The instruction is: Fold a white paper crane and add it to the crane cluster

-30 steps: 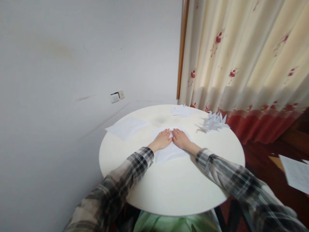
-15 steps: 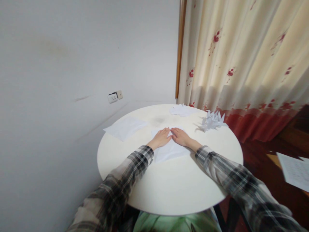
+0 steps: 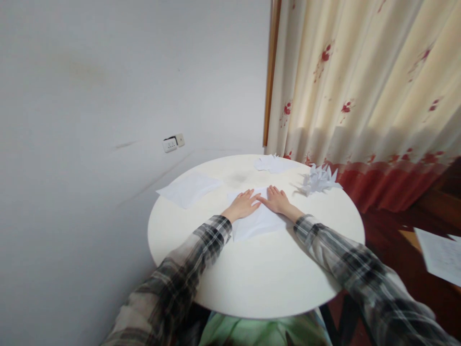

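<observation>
A white sheet of paper [image 3: 257,222] lies in the middle of a round white table [image 3: 266,283]. My left hand [image 3: 244,205] rests flat on its left part, fingers stretched out. My right hand [image 3: 278,200] lies flat on the sheet's far right part, fingers spread and pointing left toward the left hand's fingertips. Both palms press the paper down. Plaid sleeves cover both forearms.
A second white sheet [image 3: 189,189] lies at the table's left. Folded white paper figures [image 3: 319,179] stand at the far right, and more folded paper [image 3: 271,164] lies at the far edge. A flowered curtain [image 3: 360,96] hangs behind. Printed paper [image 3: 437,257] lies low at the right.
My right hand has slid a little to the right and away across the sheet. The left hand has stayed nearly in place.
</observation>
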